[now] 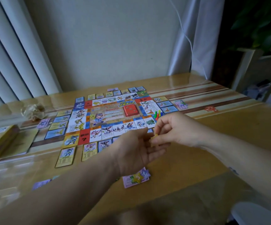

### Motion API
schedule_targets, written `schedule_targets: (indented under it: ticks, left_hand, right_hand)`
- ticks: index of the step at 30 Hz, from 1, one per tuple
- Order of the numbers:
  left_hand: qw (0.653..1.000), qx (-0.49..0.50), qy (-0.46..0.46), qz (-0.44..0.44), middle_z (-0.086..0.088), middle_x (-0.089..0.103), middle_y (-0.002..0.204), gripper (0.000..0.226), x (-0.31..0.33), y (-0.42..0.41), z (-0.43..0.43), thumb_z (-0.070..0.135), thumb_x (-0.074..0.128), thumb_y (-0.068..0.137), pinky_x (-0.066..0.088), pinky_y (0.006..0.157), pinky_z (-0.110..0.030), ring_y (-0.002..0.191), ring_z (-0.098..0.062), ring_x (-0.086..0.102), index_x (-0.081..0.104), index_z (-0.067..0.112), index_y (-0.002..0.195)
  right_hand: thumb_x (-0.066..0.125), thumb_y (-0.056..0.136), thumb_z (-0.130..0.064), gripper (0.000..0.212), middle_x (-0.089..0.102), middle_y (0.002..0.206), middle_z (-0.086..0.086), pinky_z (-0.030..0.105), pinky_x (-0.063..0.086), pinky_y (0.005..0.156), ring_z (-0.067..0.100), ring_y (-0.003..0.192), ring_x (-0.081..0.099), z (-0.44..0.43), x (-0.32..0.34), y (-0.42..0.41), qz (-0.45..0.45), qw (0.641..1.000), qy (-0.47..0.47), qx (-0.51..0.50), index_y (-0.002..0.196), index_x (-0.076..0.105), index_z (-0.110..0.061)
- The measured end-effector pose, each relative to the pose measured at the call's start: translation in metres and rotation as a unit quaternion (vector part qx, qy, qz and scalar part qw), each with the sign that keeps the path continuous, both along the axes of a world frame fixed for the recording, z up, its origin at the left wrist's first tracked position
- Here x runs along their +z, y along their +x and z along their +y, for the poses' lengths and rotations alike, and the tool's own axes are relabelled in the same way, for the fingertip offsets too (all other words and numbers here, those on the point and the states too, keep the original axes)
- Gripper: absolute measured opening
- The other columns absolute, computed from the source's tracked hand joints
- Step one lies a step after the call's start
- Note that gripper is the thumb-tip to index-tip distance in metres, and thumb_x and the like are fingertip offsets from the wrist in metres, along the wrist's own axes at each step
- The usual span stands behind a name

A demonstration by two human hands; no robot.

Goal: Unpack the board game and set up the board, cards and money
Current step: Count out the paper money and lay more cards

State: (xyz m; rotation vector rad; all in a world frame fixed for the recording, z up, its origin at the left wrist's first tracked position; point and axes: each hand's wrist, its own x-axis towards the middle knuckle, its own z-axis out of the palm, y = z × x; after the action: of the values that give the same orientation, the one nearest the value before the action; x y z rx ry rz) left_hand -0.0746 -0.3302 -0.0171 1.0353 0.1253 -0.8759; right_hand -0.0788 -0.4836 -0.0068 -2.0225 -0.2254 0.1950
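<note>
While your right hand [175, 129], fingers together, pinches a small yellow piece [154, 136] over your left hand [136, 150], fingers apart | done: board [105, 114] flat mid-bench, cards [65, 157] ringing it, pawns [157, 114] on it | likely left: yellow pieces, far-left stack [0, 140].

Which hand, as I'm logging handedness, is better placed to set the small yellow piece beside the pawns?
Probably right. The right hand pinches the yellow piece and is nearer the pawns; the left hand lies open beneath it.
</note>
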Motion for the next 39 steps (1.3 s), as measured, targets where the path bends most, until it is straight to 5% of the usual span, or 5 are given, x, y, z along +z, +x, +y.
schedule_targets:
  ticks: [12, 20, 28, 34, 39]
  left_hand:
    - [0.999, 0.047, -0.01, 0.015, -0.019, 0.068, 0.086, 0.031, 0.011, 0.029, -0.023, 0.013, 0.034, 0.102, 0.056, 0.073, -0.035, 0.08, -0.023, 0.067, 0.059, -0.006, 0.106]
    - [0.999, 0.049, -0.012, 0.014, -0.02, 0.069, 0.093, 0.028, 0.017, 0.078, -0.042, 0.007, 0.038, 0.099, 0.058, 0.073, -0.036, 0.083, -0.025, 0.069, 0.058, -0.008, 0.111]
    - [0.996, 0.079, 0.026, -0.031, -0.012, 0.067, 0.093, 0.029, 0.012, 0.136, -0.069, -0.003, 0.03, 0.1, 0.05, 0.074, -0.036, 0.085, -0.021, 0.064, 0.053, -0.004, 0.118]
    - [0.995, 0.084, 0.027, -0.042, -0.012, 0.07, 0.091, 0.025, 0.005, 0.168, -0.074, -0.001, 0.035, 0.1, 0.057, 0.066, -0.027, 0.08, -0.018, 0.068, 0.058, -0.001, 0.111]
    - [0.994, 0.092, 0.029, -0.044, -0.01, 0.072, 0.074, 0.019, 0.003, 0.178, -0.063, 0.002, 0.042, 0.098, 0.059, 0.059, -0.024, 0.064, -0.015, 0.07, 0.061, 0.0, 0.095]
  right_hand:
    - [0.073, 0.078, -0.035, 0.014, 0.071, 0.07, 0.0, 0.011, 0.039, 0.065, -0.007, 0.059, 0.059, -0.022, 0.01, 0.038, -0.012, 0.994, -0.104, -0.035, 0.072, 0.072, -0.023]
    - [0.07, 0.079, -0.008, 0.007, 0.056, 0.066, -0.001, 0.015, 0.036, 0.047, 0.004, 0.051, 0.042, -0.07, 0.008, 0.106, 0.094, 0.972, 0.17, -0.129, 0.08, 0.065, -0.012]
    - [0.061, 0.088, 0.001, 0.021, 0.062, 0.055, -0.001, 0.011, 0.044, 0.042, 0.001, 0.041, 0.058, -0.149, -0.025, 0.182, 0.008, 0.951, -0.043, -0.305, 0.071, 0.057, -0.01]
    - [0.07, 0.084, -0.011, 0.016, 0.069, 0.095, 0.004, 0.029, 0.049, 0.088, 0.019, 0.091, 0.063, -0.16, -0.047, 0.207, 0.007, 0.944, -0.19, -0.271, 0.098, 0.073, -0.004]
    - [0.065, 0.088, -0.022, 0.021, 0.067, 0.111, -0.003, 0.023, 0.039, 0.09, 0.012, 0.105, 0.058, -0.139, -0.024, 0.21, -0.081, 0.939, -0.179, -0.283, 0.108, 0.071, -0.014]
